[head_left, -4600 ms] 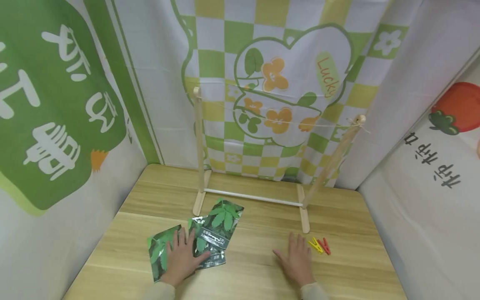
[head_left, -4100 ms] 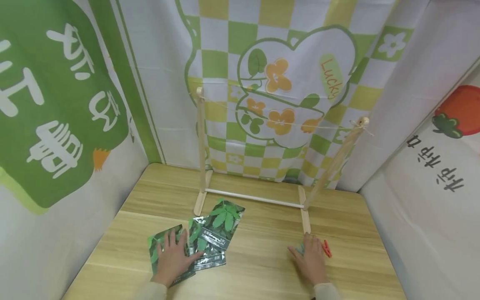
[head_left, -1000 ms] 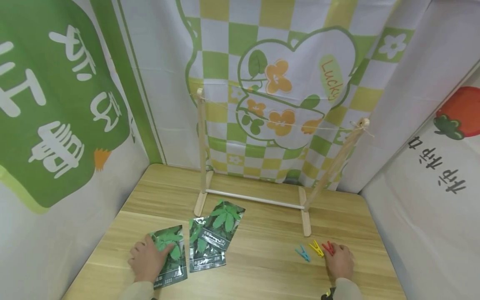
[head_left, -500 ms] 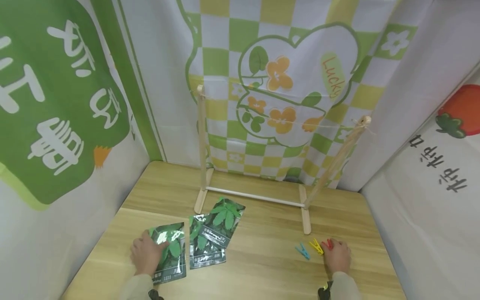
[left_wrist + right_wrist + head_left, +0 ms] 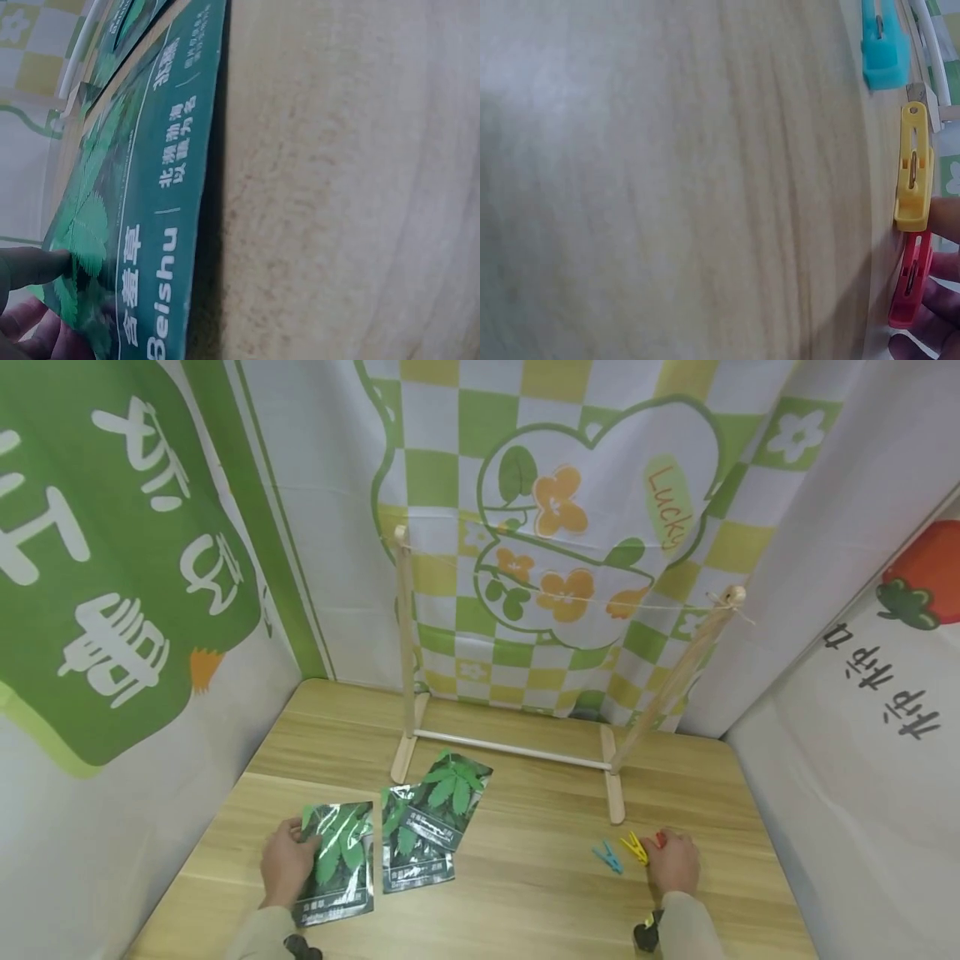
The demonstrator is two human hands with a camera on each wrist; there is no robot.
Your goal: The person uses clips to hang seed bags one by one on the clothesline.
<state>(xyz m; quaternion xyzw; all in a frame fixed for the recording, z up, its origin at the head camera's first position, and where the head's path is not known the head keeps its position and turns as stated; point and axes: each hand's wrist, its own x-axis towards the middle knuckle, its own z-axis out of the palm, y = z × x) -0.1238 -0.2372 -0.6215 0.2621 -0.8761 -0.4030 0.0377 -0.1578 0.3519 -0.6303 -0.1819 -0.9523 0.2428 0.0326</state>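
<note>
My left hand point(image 5: 287, 862) pinches the left edge of a green plant packet point(image 5: 337, 868), thumb on top and fingers beneath; the left wrist view shows the packet's lower edge point(image 5: 187, 225) slightly off the table. Two more packets point(image 5: 417, 870) overlap just right of it. On the right, my right hand point(image 5: 673, 862) holds a red clothespin point(image 5: 661, 839), mostly covered in the head view; in the right wrist view the fingers lie behind the red clothespin point(image 5: 911, 281). Beside it are a yellow clothespin point(image 5: 635, 847), close to the thumb, and a blue clothespin point(image 5: 609, 857).
A wooden frame with a white bottom bar point(image 5: 513, 749) stands at the back of the table point(image 5: 517, 902). A thin string point(image 5: 562, 597) runs between its two posts. Printed cloths hang behind and at both sides.
My left hand has come off the packets, moved left and taken the leftmost packet by its edge. The right hand has moved right past the yellow and blue clothespins to the red one.
</note>
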